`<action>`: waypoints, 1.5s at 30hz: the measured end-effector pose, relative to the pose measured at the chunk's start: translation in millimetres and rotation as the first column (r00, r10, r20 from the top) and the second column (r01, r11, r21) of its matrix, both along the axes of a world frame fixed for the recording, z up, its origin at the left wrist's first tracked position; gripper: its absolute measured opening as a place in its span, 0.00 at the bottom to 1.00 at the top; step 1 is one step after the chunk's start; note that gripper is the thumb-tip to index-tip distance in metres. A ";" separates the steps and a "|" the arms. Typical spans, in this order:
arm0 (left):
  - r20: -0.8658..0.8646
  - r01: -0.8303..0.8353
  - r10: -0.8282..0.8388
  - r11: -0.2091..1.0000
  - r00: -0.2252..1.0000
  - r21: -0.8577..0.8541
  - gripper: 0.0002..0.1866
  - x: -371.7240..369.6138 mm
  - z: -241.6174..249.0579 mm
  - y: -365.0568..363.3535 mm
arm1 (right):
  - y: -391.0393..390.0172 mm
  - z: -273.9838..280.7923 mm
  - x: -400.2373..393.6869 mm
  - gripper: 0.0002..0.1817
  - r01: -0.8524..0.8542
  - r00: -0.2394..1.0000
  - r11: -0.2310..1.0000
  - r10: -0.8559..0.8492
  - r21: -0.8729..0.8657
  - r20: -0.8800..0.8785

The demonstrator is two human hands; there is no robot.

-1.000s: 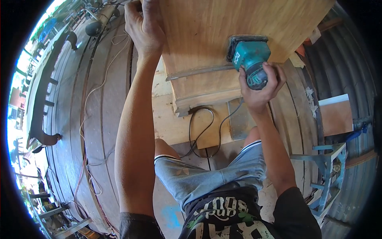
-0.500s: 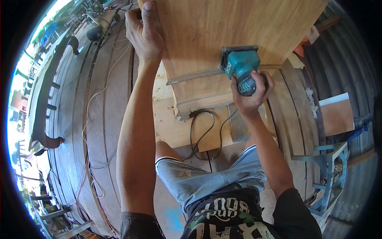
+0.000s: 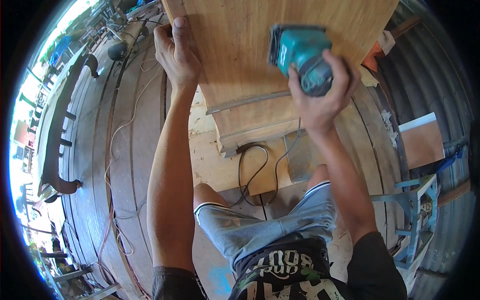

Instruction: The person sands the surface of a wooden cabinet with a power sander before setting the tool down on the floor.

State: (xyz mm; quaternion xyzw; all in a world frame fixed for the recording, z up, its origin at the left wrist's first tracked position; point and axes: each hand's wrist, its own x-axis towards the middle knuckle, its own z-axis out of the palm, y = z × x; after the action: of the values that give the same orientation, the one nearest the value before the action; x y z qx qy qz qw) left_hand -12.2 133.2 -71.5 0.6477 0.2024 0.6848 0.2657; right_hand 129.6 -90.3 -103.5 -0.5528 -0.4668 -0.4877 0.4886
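A large wooden piece (image 3: 235,50) with stepped moulding at its lower edge fills the top middle. My left hand (image 3: 179,57) grips its left edge, thumb on the front face and fingers behind. In my right hand (image 3: 327,92) is a teal electric sander (image 3: 305,50), slightly blurred, its dark square pad against the wooden face. The sander's black cord (image 3: 277,175) hangs down and loops over the boards below the piece.
Plank flooring (image 3: 130,150) spreads to the left, crossed by thin cables. A carved wooden furniture part (image 3: 50,135) stands at far left. To the right are a grey-blue metal stand (image 3: 415,210), a brown board (image 3: 422,145) and corrugated sheeting (image 3: 425,75).
The sander and my right hand have moved up across the wooden face. My left hand still holds the left edge, slightly lower in view.
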 end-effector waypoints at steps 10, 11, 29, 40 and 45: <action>0.003 -0.031 0.031 0.999 1.000 0.006 0.40 1.3 -1.5 2.3 | 1.7 98.6 12.9 0.36 0.113 0.981 0.990 -0.124 0.079 0.151; 0.000 -0.036 0.036 0.999 0.999 0.009 0.39 0.6 -1.3 2.7 | -0.6 86.8 17.1 0.36 0.062 0.986 0.996 -0.071 0.060 0.153; 0.013 -0.049 0.049 0.999 0.999 0.008 0.32 4.9 -7.4 0.7 | -3.5 -28.9 1.6 0.37 -0.009 0.999 1.000 0.010 0.011 -0.046; -0.365 -0.017 0.021 1.000 0.931 0.014 0.48 -27.5 -124.9 -27.5 | 22.1 148.5 -4.3 0.33 -0.001 0.993 0.994 -0.011 0.107 0.118; -0.399 -0.028 -0.055 0.980 0.915 -0.199 0.49 -37.8 -141.3 -51.5 | 32.4 129.3 -14.8 0.32 -0.024 0.985 0.989 -0.002 0.148 0.171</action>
State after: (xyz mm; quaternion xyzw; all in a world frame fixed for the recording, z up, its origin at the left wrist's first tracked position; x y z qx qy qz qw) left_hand -50.1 81.7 -212.8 0.7459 0.3161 0.5112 0.2870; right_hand 114.8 -57.8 25.9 -0.4681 -0.4720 -0.5641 0.4898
